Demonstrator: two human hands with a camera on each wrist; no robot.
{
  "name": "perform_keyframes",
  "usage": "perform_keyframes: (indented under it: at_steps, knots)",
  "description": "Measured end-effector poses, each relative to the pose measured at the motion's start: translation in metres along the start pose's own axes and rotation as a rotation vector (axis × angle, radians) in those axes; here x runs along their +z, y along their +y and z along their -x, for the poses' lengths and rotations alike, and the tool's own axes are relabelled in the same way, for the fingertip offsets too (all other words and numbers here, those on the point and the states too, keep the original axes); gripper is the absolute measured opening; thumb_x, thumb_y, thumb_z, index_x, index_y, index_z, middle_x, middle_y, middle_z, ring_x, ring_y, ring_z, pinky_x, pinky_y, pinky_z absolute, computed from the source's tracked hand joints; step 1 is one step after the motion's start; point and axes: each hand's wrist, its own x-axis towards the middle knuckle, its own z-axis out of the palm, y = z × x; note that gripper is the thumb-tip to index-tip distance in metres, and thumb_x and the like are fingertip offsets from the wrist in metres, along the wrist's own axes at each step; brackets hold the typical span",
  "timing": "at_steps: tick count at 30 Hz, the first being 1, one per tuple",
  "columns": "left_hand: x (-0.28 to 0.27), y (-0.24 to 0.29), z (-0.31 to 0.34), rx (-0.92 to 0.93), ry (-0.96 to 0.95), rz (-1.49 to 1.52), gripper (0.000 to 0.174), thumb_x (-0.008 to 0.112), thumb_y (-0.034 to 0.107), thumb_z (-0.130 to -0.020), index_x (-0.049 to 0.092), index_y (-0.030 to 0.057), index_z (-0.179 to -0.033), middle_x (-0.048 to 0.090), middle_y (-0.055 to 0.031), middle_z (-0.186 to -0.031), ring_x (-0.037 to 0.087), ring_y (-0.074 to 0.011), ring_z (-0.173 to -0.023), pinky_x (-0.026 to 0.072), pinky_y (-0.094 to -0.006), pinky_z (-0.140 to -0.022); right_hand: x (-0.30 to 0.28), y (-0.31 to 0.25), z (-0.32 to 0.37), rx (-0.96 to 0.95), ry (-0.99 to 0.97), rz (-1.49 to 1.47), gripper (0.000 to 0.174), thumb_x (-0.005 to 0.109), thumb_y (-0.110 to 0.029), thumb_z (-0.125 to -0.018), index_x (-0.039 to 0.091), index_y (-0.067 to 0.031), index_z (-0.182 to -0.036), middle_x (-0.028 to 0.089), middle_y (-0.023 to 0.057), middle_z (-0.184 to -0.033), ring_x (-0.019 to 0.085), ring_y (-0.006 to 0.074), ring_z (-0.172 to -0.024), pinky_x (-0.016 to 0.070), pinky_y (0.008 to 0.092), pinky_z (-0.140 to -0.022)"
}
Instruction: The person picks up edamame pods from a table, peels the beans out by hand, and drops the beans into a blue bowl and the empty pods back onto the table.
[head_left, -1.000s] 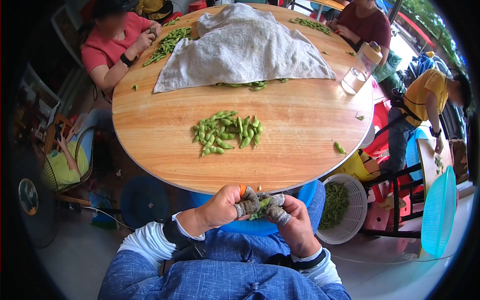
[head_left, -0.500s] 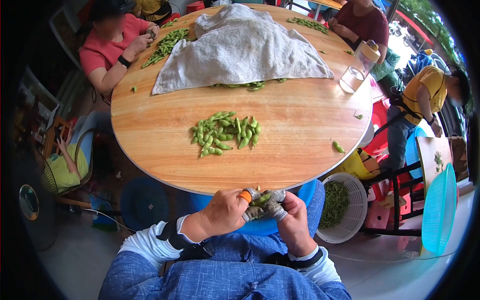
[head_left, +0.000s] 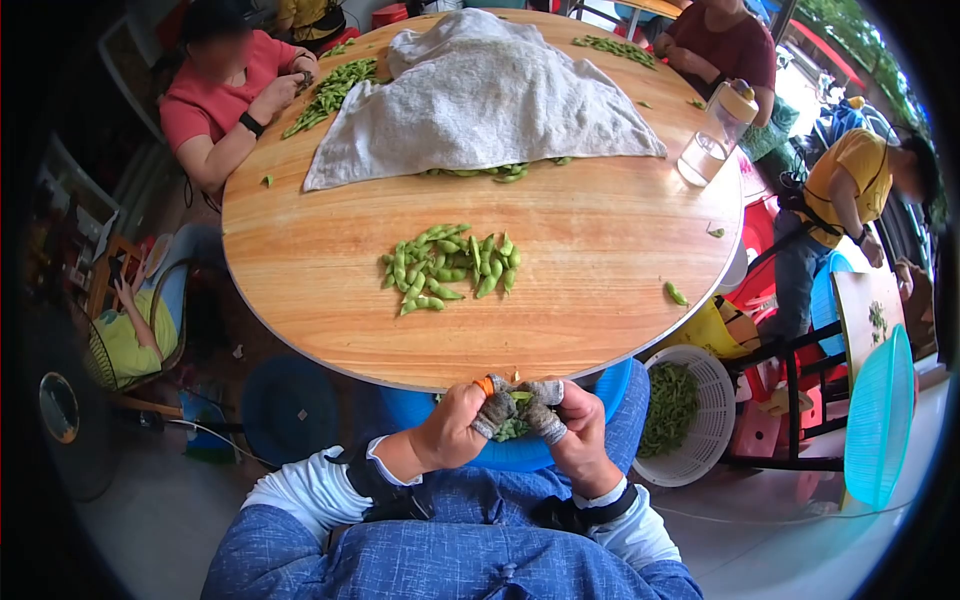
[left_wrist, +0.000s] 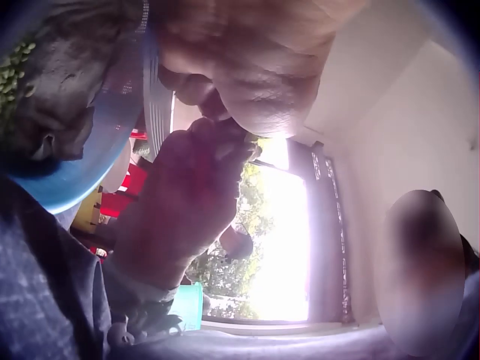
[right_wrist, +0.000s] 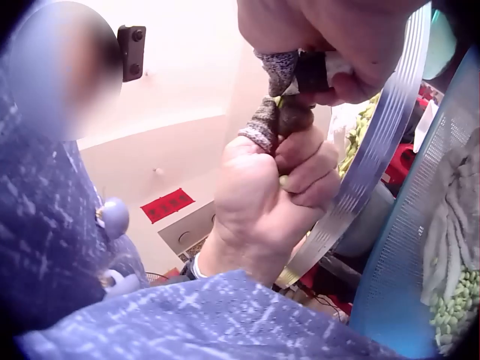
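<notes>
A green edamame pod (head_left: 519,397) is pinched between both hands, just off the table's near edge. My left hand (head_left: 450,428) holds it with thumb and finger in grey knitted finger covers, and an orange band circles one finger. My right hand (head_left: 582,435) grips from the other side, with similar covers. In the right wrist view only a sliver of the pod (right_wrist: 280,100) shows between the fingertips. Below the hands sits a blue basket (head_left: 505,456); shelled green beans (right_wrist: 451,315) and a greyish cloth (right_wrist: 450,240) lie in it.
A pile of edamame pods (head_left: 440,265) lies on the round wooden table (head_left: 330,320). Behind it, a grey towel (head_left: 490,110) covers more pods. A clear jar (head_left: 705,155) stands at the right. A white basket (head_left: 712,420) of green pods is on the floor. Other people sit around.
Both hands have shifted slightly while staying together around the pod, and less of the pod shows between the fingers now than half a second ago. The pile on the table looks unchanged.
</notes>
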Motion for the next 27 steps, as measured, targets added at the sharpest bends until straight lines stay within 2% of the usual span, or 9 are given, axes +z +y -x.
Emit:
perform_keyframes:
  at_steps: [3, 6, 9, 12, 15, 18, 21, 24, 27]
  knots:
    - [-0.006, -0.007, 0.004, -0.449, -0.133, 0.381, 0.022, 0.052, 0.015, -0.081, 0.051, -0.002, -0.095, 0.057, -0.0146, -0.078, 0.056, -0.0253, -0.067, 0.0437, -0.0296, -0.061, -0.003, 0.002, -0.001, -0.015, -0.024, 0.067, 0.021, 0.057, -0.007, -0.08, 0.054, 0.0035, -0.098, 0.058, 0.0035, -0.091, 0.053, 0.0101, -0.084, 0.0421, 0.0225, -0.075]
    - [-0.009, 0.013, -0.01, -0.182, -0.131, 0.191, 0.013, 0.051, 0.01, -0.083, 0.053, 0.0, -0.091, 0.053, -0.0051, -0.074, 0.049, -0.0118, -0.065, 0.0416, -0.0258, -0.059, 0.001, -0.005, -0.001, 0.081, 0.036, 0.018, 0.02, 0.056, -0.005, -0.08, 0.054, 0.0038, -0.098, 0.059, 0.0037, -0.091, 0.053, 0.0097, -0.083, 0.0421, 0.0225, -0.075]
    - [-0.016, 0.034, -0.019, -0.24, -0.213, -0.162, 0.013, 0.057, 0.011, -0.08, 0.056, -0.0001, -0.086, 0.055, -0.0037, -0.072, 0.051, -0.0112, -0.064, 0.0419, -0.0258, -0.058, 0.004, -0.012, -0.002, 0.163, 0.074, -0.003, 0.018, 0.054, -0.002, -0.08, 0.054, 0.0043, -0.097, 0.059, 0.0038, -0.09, 0.053, 0.0092, -0.083, 0.0423, 0.0225, -0.075]
    - [-0.013, 0.011, -0.02, -0.01, -0.133, -0.059, 0.016, 0.063, 0.011, -0.074, 0.058, 0.0, -0.085, 0.058, -0.007, -0.071, 0.056, -0.0169, -0.061, 0.0432, -0.0271, -0.056, 0.005, -0.011, -0.002, 0.191, 0.073, -0.012, 0.017, 0.053, -0.001, -0.08, 0.055, 0.0045, -0.096, 0.059, 0.0036, -0.089, 0.054, 0.0088, -0.082, 0.0425, 0.0224, -0.074]
    - [-0.027, 0.013, -0.022, 0.086, -0.274, -0.34, 0.021, 0.065, 0.011, -0.069, 0.06, 0.0006, -0.087, 0.06, -0.0116, -0.072, 0.058, -0.0248, -0.062, 0.0451, -0.0288, -0.056, 0.004, -0.012, -0.001, 0.233, 0.08, -0.034, 0.017, 0.053, 0.0, -0.079, 0.055, 0.0048, -0.095, 0.059, 0.0033, -0.089, 0.053, 0.0086, -0.081, 0.0427, 0.022, -0.074]
    - [-0.028, 0.023, -0.022, 0.123, -0.187, -0.45, 0.035, 0.055, 0.0, -0.058, 0.057, -0.0018, -0.093, 0.058, -0.0165, -0.076, 0.058, -0.0306, -0.07, 0.0465, -0.0356, -0.062, 0.007, -0.018, -0.001, 0.234, 0.101, 0.002, 0.017, 0.053, 0.002, -0.078, 0.055, 0.0052, -0.094, 0.059, 0.0031, -0.088, 0.053, 0.0083, -0.08, 0.0426, 0.0219, -0.073]
    - [-0.029, 0.025, -0.022, 0.127, -0.243, -0.436, 0.038, 0.056, 0.001, -0.056, 0.057, -0.0028, -0.094, 0.058, -0.0174, -0.078, 0.058, -0.031, -0.072, 0.0469, -0.0354, -0.063, 0.011, -0.02, -0.002, 0.195, 0.135, 0.047, 0.016, 0.053, 0.003, -0.077, 0.055, 0.0054, -0.093, 0.059, 0.0032, -0.086, 0.053, 0.008, -0.079, 0.0427, 0.0219, -0.072]
    - [-0.024, 0.031, -0.025, 0.229, -0.137, -0.445, 0.018, 0.064, 0.007, -0.063, 0.059, 0.0009, -0.079, 0.053, -0.0131, -0.062, 0.054, -0.0284, -0.056, 0.0428, -0.0346, -0.05, 0.011, -0.019, -0.004, 0.188, 0.149, 0.099, 0.015, 0.052, 0.004, -0.077, 0.056, 0.0056, -0.091, 0.059, 0.0031, -0.084, 0.053, 0.0078, -0.077, 0.0428, 0.0216, -0.07]
    - [-0.024, 0.02, -0.023, 0.279, -0.153, -0.429, 0.019, 0.064, 0.007, -0.061, 0.058, -0.0005, -0.077, 0.049, -0.0131, -0.059, 0.051, -0.0288, -0.052, 0.0407, -0.0354, -0.047, 0.011, -0.018, -0.001, 0.181, 0.149, 0.124, 0.013, 0.053, 0.004, -0.075, 0.056, 0.0057, -0.088, 0.059, 0.0029, -0.081, 0.052, 0.0076, -0.074, 0.0427, 0.0215, -0.067]
